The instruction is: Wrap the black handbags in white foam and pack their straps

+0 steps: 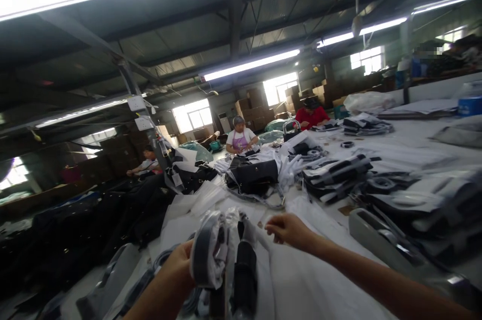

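At the lower middle, my left hand is closed on a coiled dark strap with whitish wrapping in its loop. Just right of the coil is a long dark rolled piece; whether that hand also touches it is unclear. My right hand is over the white sheets, its fingers curled in and thumb tucked close. What sits between those fingertips, if anything, does not show. Beyond both hands, a black handbag lies on the table among white paper.
Black bags are heaped at the left. Wrapped dark pieces lie in stacks at the right, near a grey tool-like object. Across the table, one person in a purple apron and another in a red top work.
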Demonstrator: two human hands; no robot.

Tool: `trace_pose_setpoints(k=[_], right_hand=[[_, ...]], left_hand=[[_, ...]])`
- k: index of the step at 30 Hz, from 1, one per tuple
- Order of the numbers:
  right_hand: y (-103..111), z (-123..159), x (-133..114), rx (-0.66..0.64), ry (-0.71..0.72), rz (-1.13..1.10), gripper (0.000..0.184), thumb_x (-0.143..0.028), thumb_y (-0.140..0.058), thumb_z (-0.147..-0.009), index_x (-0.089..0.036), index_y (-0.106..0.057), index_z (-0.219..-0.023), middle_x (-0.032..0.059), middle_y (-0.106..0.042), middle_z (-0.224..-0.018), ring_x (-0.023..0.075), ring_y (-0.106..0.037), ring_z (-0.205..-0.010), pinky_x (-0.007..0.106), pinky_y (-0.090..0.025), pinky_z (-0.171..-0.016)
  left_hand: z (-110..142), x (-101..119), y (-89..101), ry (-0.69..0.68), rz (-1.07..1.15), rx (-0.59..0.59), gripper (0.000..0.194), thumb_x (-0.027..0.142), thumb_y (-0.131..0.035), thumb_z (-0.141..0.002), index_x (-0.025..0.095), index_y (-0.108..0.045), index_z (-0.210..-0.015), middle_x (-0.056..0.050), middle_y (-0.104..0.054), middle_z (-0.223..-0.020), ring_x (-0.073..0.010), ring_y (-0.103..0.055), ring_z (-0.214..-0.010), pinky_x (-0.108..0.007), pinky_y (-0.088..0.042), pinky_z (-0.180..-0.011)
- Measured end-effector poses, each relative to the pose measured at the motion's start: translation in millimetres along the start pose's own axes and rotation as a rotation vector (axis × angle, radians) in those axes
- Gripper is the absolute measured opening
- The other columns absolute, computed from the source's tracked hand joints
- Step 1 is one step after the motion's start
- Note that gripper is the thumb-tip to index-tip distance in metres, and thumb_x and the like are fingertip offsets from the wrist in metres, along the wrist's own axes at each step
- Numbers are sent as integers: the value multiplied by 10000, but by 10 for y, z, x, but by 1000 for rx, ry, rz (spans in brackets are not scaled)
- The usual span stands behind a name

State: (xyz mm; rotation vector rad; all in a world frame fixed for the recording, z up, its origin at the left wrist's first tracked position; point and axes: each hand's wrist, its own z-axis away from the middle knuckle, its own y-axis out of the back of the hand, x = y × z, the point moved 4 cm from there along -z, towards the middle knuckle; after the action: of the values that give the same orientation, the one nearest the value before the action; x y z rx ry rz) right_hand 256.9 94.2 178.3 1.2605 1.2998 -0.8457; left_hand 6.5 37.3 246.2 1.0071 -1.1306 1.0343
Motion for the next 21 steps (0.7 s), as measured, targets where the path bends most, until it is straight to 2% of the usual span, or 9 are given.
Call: trace_pose_setpoints(k=[1,3,5,6,9,11,14,17,21], right_hand=[[-45,79,27,36,16,-21,534,-662,-684,-749,-132,-641,-701,9,-624,-617,107,-570,-508,206,-432,-466],[-200,264,-92,70,78,-98,581,-695,-540,-858,-134,-673,-928,45,-676,-795,116,-599,-578,219,-460,-504],[-377,437,-405,10,165,-237,630,-714,-522,-874,-160,-622,-1156,49,-684,-858,115,-585,-551,217,-450,-468],[-453,502,-599,-56,207,-287,641,-713,-559,-861,-173,-605,-1203,51,-686,-880,113,-582,-551,206,-441,-455],[-562,555,-1082,-201,250,-254,569,-687,-610,-850,-173,-659,-1089,37,-681,-847,80,-535,-514,168,-397,-430],[-571,498,-1211,-235,202,-217,492,-623,-664,-845,-154,-669,-995,32,-676,-846,64,-521,-509,156,-392,-433],[-574,434,-1164,-281,43,-275,420,-512,-733,-828,-147,-648,-1016,0,-642,-758,50,-489,-486,139,-385,-420],[-550,492,-1058,-324,-78,-389,445,-495,-726,-837,-160,-621,-1110,-43,-577,-657,34,-447,-429,118,-339,-381],[-435,616,-918,-239,-173,-561,566,-484,-743,-811,-192,-543,-1252,-13,-624,-759,47,-494,-431,117,-364,-339]], left_hand=[[-21,-17,11,-6,14,24,498,566,-883,-538,144,-737,-760,-32,-696,-675,-157,-603,-614,-258,-484,-591],[-41,-21,10,-7,14,51,486,544,-897,-524,148,-731,-750,-23,-688,-651,-148,-603,-584,-247,-468,-560],[-31,22,-17,-17,-28,64,497,542,-885,-552,149,-742,-819,-29,-696,-665,-145,-610,-586,-229,-447,-541],[-18,57,-37,-31,-50,67,506,536,-878,-569,151,-748,-869,-34,-704,-683,-150,-621,-602,-225,-447,-544],[24,157,-102,-64,-105,54,513,479,-892,-565,155,-750,-935,-28,-711,-690,-158,-628,-617,-229,-463,-572],[37,190,-124,-73,-120,48,511,455,-899,-560,155,-748,-946,-21,-714,-690,-154,-620,-603,-239,-474,-582],[34,202,-136,-115,-118,19,508,461,-874,-619,152,-732,-995,-33,-734,-741,-169,-647,-650,-256,-495,-629],[19,174,-136,-138,-113,-4,515,472,-855,-660,153,-710,-1038,-52,-755,-825,-196,-685,-756,-274,-514,-713],[1,104,-127,-130,-92,16,564,551,-826,-672,150,-690,-1044,-80,-764,-896,-221,-699,-837,-303,-521,-781]])
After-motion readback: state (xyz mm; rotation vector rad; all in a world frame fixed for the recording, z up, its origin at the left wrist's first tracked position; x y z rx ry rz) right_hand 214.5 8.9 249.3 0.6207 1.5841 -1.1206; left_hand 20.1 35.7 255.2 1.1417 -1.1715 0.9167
